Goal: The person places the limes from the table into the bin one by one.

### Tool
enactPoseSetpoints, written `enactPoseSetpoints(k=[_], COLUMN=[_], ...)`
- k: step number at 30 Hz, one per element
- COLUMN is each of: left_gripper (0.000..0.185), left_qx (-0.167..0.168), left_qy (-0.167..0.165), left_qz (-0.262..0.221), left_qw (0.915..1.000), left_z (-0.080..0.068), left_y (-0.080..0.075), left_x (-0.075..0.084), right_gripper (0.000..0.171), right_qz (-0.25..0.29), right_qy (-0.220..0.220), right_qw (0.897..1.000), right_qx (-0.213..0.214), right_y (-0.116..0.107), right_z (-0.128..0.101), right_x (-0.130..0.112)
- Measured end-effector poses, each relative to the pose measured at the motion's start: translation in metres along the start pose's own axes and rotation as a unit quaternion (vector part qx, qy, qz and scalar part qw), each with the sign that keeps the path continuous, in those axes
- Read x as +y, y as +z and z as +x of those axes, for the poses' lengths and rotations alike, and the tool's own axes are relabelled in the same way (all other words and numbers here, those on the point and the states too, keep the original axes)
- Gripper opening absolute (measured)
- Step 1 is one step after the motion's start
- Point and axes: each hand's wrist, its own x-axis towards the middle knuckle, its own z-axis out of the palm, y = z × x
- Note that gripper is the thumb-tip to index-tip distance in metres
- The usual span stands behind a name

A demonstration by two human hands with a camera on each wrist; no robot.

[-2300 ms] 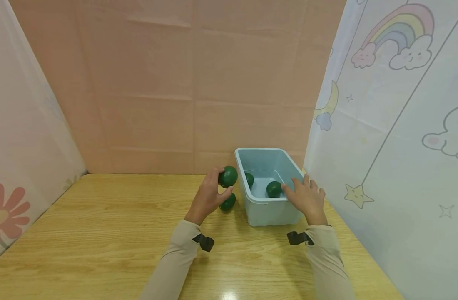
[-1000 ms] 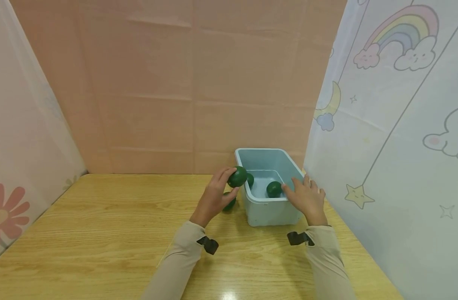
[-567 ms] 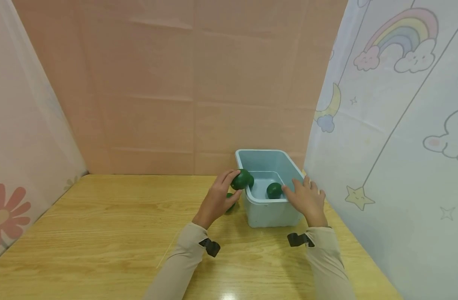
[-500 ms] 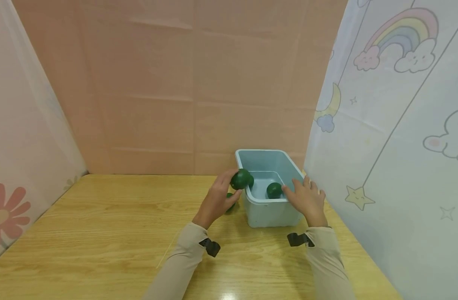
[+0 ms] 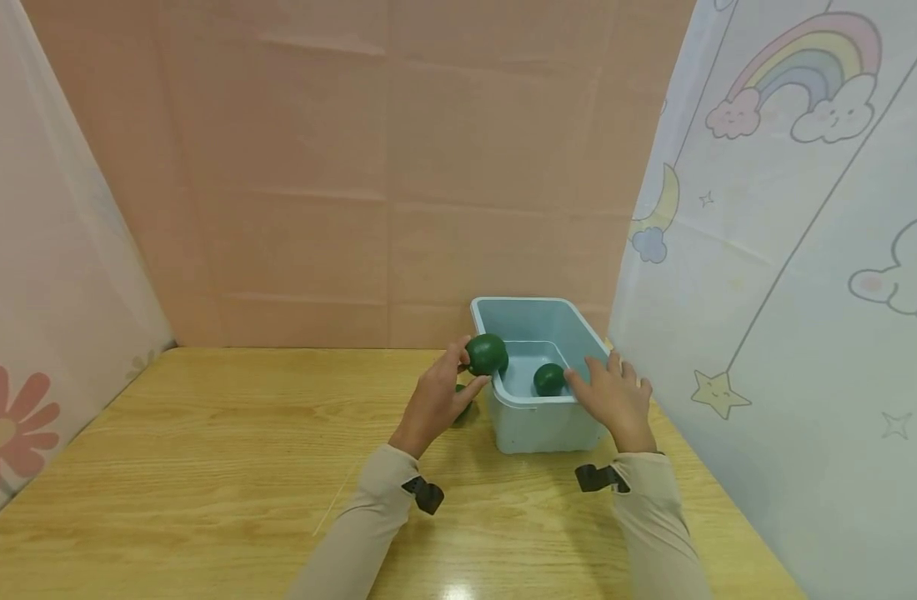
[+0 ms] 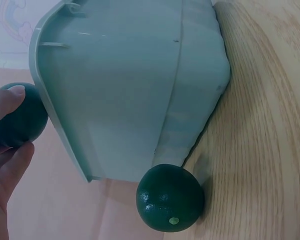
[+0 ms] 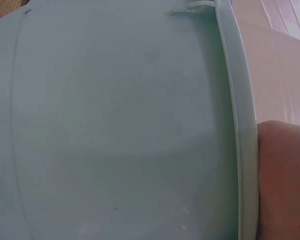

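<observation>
My left hand (image 5: 436, 396) pinches a dark green avocado (image 5: 487, 355) between thumb and fingers, at the left rim of a pale blue plastic bin (image 5: 548, 427). In the left wrist view the held avocado (image 6: 25, 117) touches or nearly touches the rim. A second avocado (image 6: 170, 197) with a pale stem spot lies on the table beside the bin, partly behind my left hand in the head view. Inside the bin is another avocado (image 5: 549, 379); one more is mostly hidden behind the held one. My right hand (image 5: 618, 404) rests on the bin's near right corner, fingers spread and relaxed.
The bin stands on a wooden table (image 5: 203, 450) near its right edge. A peach cloth (image 5: 293, 167) hangs behind, and a patterned white cloth (image 5: 789, 275) closes the right side. A thin pale strand (image 5: 334, 500) lies left of centre.
My left hand has carried the held avocado rightward to the bin's left rim, and its fingertips have shifted toward the avocado's left side. The right hand and the bin stay in place.
</observation>
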Motion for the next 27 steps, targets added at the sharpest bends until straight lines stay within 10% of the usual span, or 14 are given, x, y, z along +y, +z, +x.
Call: enactPoseSetpoints(k=[15, 27], left_gripper=[0.045, 0.043], left_qx=[-0.070, -0.061], left_qy=[0.001, 0.019], left_qz=[0.015, 0.018], left_qw=[0.9974, 0.9978], left_z=[-0.0035, -0.0058], left_y=[0.0004, 0.0005], left_x=[-0.0005, -0.0065], right_gripper=[0.069, 0.069], right_qz=[0.002, 0.000], right_qy=[-0.002, -0.005], right_qw=[1.000, 1.000], right_qx=[0.003, 0.004], right_y=[0.0001, 0.0017], right_z=[-0.0001, 0.0013], right_x=[0.0001, -0.0001])
